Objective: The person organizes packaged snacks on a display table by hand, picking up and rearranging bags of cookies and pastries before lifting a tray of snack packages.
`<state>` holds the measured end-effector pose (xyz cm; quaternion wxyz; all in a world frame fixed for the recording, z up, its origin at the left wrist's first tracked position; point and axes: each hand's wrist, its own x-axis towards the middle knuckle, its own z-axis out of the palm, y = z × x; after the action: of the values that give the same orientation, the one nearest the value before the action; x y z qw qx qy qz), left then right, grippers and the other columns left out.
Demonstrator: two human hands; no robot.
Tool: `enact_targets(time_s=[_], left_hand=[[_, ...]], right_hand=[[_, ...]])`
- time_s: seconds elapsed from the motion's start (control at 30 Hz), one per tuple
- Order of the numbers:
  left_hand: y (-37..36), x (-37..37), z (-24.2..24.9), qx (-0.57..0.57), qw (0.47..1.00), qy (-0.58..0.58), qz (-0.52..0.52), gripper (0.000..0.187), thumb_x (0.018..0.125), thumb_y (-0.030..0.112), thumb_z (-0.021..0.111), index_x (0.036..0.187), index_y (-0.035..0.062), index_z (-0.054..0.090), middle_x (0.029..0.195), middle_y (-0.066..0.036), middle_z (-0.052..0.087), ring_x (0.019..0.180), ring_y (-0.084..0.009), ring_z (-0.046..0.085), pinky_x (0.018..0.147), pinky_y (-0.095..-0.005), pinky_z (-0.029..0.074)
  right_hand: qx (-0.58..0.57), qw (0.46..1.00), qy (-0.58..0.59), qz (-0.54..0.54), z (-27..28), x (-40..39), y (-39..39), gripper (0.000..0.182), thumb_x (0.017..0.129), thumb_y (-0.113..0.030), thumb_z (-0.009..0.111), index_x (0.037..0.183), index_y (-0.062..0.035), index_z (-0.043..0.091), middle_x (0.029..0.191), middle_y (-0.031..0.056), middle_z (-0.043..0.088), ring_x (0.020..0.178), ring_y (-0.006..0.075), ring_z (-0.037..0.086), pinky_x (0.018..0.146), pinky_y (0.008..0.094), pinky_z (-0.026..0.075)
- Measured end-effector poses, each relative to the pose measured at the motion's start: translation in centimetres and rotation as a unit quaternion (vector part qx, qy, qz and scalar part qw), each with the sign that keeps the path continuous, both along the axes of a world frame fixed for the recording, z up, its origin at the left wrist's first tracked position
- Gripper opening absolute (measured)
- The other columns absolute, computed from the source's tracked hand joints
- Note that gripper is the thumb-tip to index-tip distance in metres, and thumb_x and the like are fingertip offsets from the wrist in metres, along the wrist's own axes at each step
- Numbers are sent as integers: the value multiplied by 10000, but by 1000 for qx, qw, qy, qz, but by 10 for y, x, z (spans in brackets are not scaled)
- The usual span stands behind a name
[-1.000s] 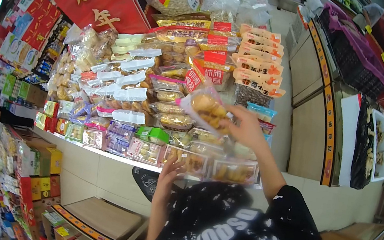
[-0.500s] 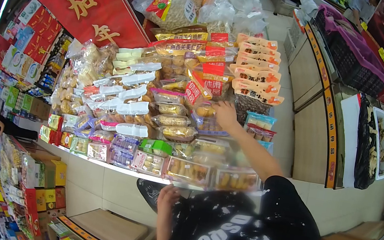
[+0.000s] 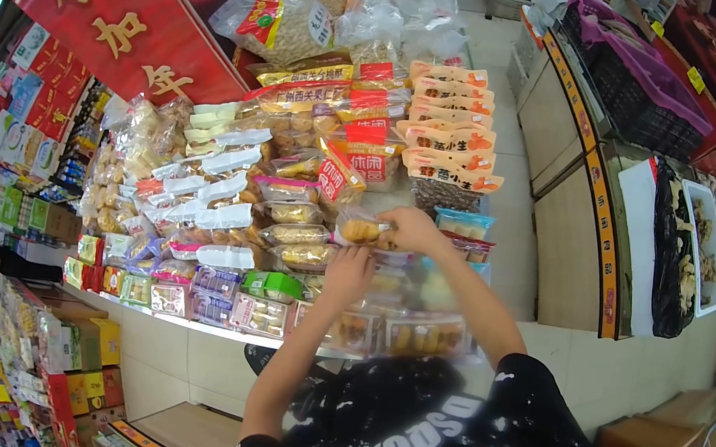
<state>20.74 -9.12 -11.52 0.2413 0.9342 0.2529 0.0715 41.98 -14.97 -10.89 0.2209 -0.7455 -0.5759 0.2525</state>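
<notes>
A clear bag of round golden pastries [image 3: 357, 228] is at the near middle of the snack display, between my two hands. My right hand [image 3: 411, 230] grips its right side, fingers closed on the plastic. From the near side my left hand [image 3: 351, 271] meets the bag's lower edge with bent fingers, which partly cover it. Left of the bag lie more wrapped pastry packs [image 3: 305, 234]. Behind it stands a red-and-gold snack bag [image 3: 342, 174]. Clear boxes of pastries [image 3: 425, 332] line the front edge, below my forearms.
Orange-topped snack bags [image 3: 455, 141] stand in a row at the right of the display. A large bag of peanuts [image 3: 292, 21] sits at the back. A red sign [image 3: 119, 17] leans at the left. Across the aisle is a counter with a black crate [image 3: 632, 89].
My left hand has come up from beside my body to the bag. My right hand has drawn the bag of pastries nearer to me. The view has shifted slightly.
</notes>
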Motion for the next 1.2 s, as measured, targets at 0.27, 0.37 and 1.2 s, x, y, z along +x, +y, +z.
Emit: enact_targets(time_s=[0.27, 0.37, 1.2], left_hand=[[-11, -1, -70, 128, 991, 37, -14, 527, 929, 414, 538, 1338, 82, 556, 1254, -165, 642, 1042, -381, 624, 978, -591, 392], [-11, 2, -53, 69, 994, 90, 2, 513, 929, 401, 542, 1333, 86, 562, 1270, -163, 633, 1062, -376, 613, 973, -571, 406], [-14, -35, -66, -35, 999, -27, -8, 541, 867, 237, 660, 1353, 34, 536, 1335, -198, 571, 1257, -381, 515, 1084, -490, 375]], right_hand=[[106, 975, -152, -122, -51, -20, 3, 485, 794, -269, 740, 1254, -140, 655, 1133, 102, 675, 1132, 295, 593, 956, 448, 429], [6, 981, -170, -99, -86, -27, 21, 532, 782, -262, 742, 1283, -134, 616, 1105, 131, 660, 1085, 291, 608, 947, 438, 434], [106, 969, -96, -200, -36, -53, -66, 273, 850, -219, 649, 1103, -136, 711, 1079, 119, 675, 1006, 346, 615, 876, 478, 483]])
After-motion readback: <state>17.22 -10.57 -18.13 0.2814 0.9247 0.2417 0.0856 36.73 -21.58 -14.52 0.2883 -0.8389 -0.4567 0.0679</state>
